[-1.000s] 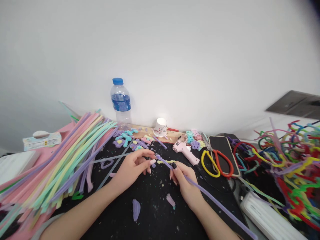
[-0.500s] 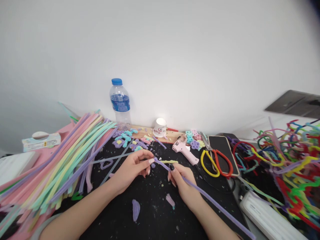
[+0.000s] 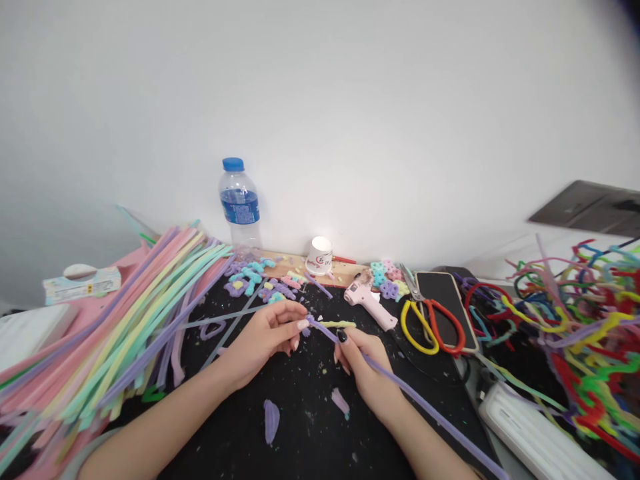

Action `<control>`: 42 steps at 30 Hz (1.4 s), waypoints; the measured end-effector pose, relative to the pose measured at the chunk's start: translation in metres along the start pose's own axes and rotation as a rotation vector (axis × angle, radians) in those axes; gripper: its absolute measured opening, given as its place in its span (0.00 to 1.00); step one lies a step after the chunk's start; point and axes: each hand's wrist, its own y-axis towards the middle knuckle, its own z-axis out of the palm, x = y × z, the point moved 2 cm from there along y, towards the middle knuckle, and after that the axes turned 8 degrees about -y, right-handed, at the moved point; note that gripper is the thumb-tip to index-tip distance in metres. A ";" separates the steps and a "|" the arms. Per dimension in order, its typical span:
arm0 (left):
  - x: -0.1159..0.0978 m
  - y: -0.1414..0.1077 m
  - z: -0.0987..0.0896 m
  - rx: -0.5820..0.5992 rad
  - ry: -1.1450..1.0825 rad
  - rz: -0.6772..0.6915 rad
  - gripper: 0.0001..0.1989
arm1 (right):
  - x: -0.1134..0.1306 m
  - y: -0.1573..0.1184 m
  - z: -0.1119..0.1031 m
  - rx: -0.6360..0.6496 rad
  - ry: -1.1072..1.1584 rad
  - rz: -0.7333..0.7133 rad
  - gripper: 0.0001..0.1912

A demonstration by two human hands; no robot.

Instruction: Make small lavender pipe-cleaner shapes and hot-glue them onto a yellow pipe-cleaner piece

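Observation:
A long purple pipe cleaner [image 3: 425,400] runs between my two hands and trails past my right wrist to the lower right. My left hand [image 3: 275,333] pinches its bent end between thumb and fingers. Farther along, my right hand [image 3: 363,353] grips the same stem between thumb and forefinger. Just beyond the right fingertips lies a short yellow pipe cleaner piece [image 3: 340,324]. On the black mat in front of me are a purple fuzzy loop [image 3: 271,421] and a pale purple scrap [image 3: 341,402].
Bundled pastel pipe cleaners [image 3: 150,320] fill the left side. Behind the hands stand a water bottle [image 3: 240,207] and a paper cup [image 3: 319,256]. A pink glue gun [image 3: 370,303], scissors [image 3: 434,325], a phone [image 3: 443,300] and tangled pipe cleaners [image 3: 590,347] sit to the right.
Almost nothing differs. My right hand has shifted very slightly to the left along with the purple pipe cleaner; my left hand keeps its pinch.

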 end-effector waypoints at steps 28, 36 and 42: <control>0.002 0.002 -0.005 -0.067 -0.044 -0.002 0.11 | -0.008 -0.001 0.004 0.027 -0.098 -0.016 0.11; 0.000 0.007 -0.012 -0.097 -0.073 0.068 0.12 | -0.022 0.010 -0.018 -0.300 -0.425 -0.069 0.07; -0.003 0.005 -0.013 -0.017 -0.119 0.054 0.09 | -0.036 0.018 -0.047 -0.539 -0.788 -0.051 0.16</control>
